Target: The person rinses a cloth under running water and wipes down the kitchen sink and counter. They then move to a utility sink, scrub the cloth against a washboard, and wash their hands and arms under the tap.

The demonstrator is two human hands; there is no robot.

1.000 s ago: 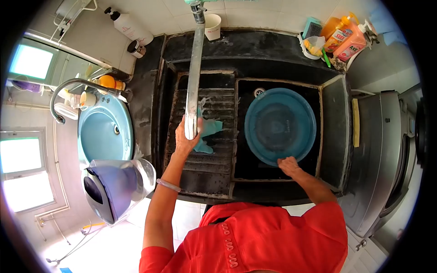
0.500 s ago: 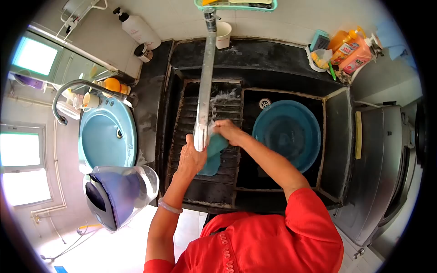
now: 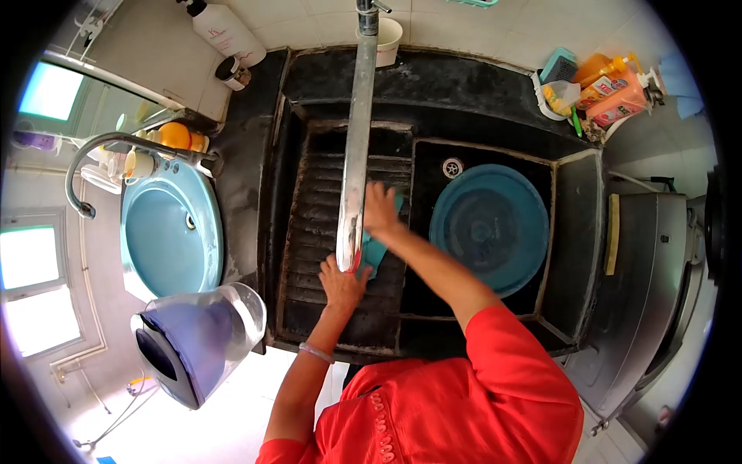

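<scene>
A wet teal cloth [image 3: 374, 257] lies bunched on the ridged black washboard [image 3: 309, 267], partly behind the long metal tap [image 3: 357, 147]. My left hand [image 3: 342, 286] rests at the cloth's lower end, fingers spread on the ridges and thumb side against the fabric. Higher up, my right hand [image 3: 380, 210] is closed over the cloth's upper part. It is a little blurred, and the tap covers some of its fingertips.
A blue basin [image 3: 488, 290] of water stands in the sink right of the washboard, near a drain [image 3: 452, 168]. Soap bottles [image 3: 610, 93] crowd the back right ledge. At left are a blue washbasin [image 3: 215, 255] and a purple-tinted plastic container [image 3: 197, 332].
My left hand has moved down and right, its fingers now spread on the board. My right hand has shifted up over the cloth, which looks more bunched. The view has shifted slightly.
</scene>
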